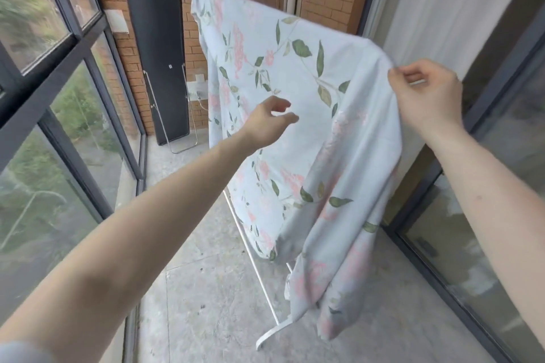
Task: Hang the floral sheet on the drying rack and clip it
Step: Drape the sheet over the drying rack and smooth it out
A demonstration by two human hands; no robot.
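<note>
With the sheet point(295, 91) draped over the rack point(259, 271), your right hand point(427, 94) pinching its near top corner and your left hand point(269, 124) loose beside it (no clip visible), letting go may let the uneven drape slide off.

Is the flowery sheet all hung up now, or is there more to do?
Partly. The floral sheet is already draped over the top of the white drying rack. The right hand is pinching the sheet's near top corner, while the left hand reaches toward the cloth with loose fingers, holding nothing. The near end hangs bunched and uneven, and no clips are visible, so straightening and clipping seem left.
</note>
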